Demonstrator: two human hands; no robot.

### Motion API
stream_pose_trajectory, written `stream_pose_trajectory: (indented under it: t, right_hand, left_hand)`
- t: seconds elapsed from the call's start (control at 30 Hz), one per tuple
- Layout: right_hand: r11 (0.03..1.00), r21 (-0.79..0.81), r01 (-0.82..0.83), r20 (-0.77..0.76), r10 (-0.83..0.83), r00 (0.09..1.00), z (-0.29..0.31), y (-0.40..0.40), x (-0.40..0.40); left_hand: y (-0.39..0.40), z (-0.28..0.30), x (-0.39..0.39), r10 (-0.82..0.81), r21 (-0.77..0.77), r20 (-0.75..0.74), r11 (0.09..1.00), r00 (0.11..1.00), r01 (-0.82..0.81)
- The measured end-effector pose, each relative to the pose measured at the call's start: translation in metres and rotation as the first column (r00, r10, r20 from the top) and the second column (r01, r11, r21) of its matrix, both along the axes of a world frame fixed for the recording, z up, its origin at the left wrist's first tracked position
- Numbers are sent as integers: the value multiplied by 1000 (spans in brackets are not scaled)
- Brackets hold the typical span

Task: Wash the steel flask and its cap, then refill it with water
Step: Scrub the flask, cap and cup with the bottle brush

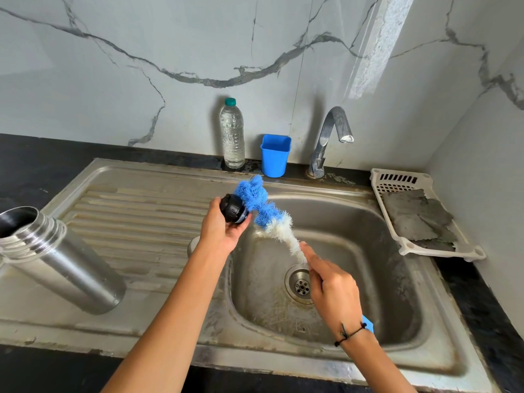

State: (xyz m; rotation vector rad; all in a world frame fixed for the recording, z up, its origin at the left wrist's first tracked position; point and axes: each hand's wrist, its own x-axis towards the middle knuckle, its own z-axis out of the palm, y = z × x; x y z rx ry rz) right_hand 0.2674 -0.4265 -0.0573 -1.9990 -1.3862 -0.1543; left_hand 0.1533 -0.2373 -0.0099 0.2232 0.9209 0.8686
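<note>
My left hand (222, 226) grips the flask's black cap (234, 211) above the left rim of the sink basin (391, 268). My right hand (333, 290) holds a bottle brush (265, 212) with blue and white bristles; its blue tip presses against the cap. The brush's blue handle end (368, 326) shows behind my wrist. The steel flask (61, 260) stands open, without its cap, on the ribbed drainboard (141, 211) at the left.
A tap (330, 137) stands behind the basin with no water running. A clear plastic water bottle (232, 134) and a blue cup (275, 154) stand by the wall. A white rack (397, 180) holding a grey cloth (419, 219) rests on the dark counter at right.
</note>
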Motion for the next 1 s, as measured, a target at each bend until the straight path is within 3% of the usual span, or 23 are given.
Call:
stream_pose_trajectory:
  t: [0.23, 0.4, 0.63, 0.8, 1.0]
  right_hand:
    - [996, -83, -18, 4, 18, 1000, -13, -11, -14]
    - [997, -62, 46, 60, -43, 997, -1, 7, -11]
    - [992, -121, 19, 134, -2, 991, -10, -11, -19]
    - [992, -101, 77, 185, -57, 981, -1, -1, -9]
    - [992, -123, -7, 218, 34, 975, -8, -12, -10]
  left_hand:
    - [11, -8, 0, 276, -40, 60, 961, 959, -274]
    - [-8, -7, 10, 209, 16, 63, 977, 976, -211]
    - [7, -2, 2, 308, 34, 4, 951, 951, -308]
    - [-9, -13, 14, 163, 172, -126, 975, 979, -141]
    - [4, -11, 9, 280, 160, -153, 953, 948, -255]
